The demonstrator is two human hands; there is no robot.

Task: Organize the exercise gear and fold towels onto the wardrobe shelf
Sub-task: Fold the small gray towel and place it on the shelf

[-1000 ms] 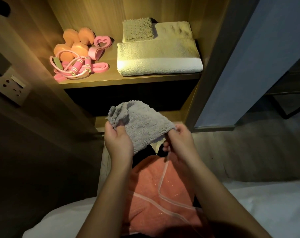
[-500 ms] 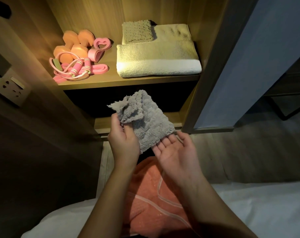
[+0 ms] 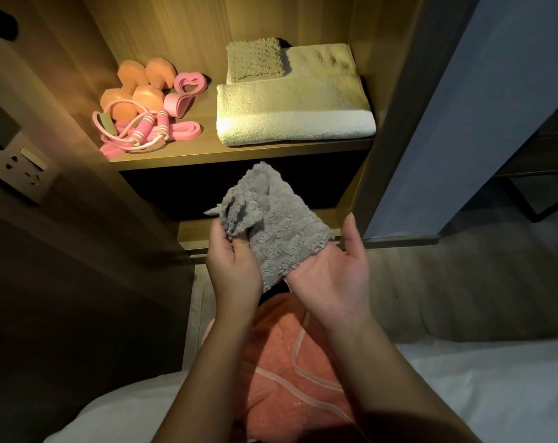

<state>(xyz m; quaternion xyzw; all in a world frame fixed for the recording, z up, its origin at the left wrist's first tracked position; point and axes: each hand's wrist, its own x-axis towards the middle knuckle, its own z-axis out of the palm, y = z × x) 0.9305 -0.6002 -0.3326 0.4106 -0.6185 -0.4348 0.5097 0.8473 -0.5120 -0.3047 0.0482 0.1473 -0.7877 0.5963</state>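
A small grey fluffy towel (image 3: pixel 277 225) hangs in front of the wardrobe. My left hand (image 3: pixel 234 266) pinches its bunched left corner. My right hand (image 3: pixel 332 270) lies flat, palm up, under the towel's lower right part, fingers hidden beneath it. On the lit wardrobe shelf (image 3: pixel 239 155) lie a folded cream towel (image 3: pixel 295 113) with a small folded grey-green cloth (image 3: pixel 255 60) on top. To their left sit orange dumbbells (image 3: pixel 134 87), a pink skipping rope (image 3: pixel 137 132) and pink resistance bands (image 3: pixel 188 87). An orange towel (image 3: pixel 290 372) lies below my arms on my lap.
A lower wardrobe shelf (image 3: pixel 258 225) sits dark behind the grey towel. A wall socket (image 3: pixel 19 171) is on the panel at left. A blue-grey door (image 3: pixel 482 107) stands to the right. White bedding (image 3: pixel 495 394) fills the bottom of the view.
My right hand let go of the towel's corner, opened and slid palm up beneath the cloth. My left hand kept its pinch and the towel rose slightly.
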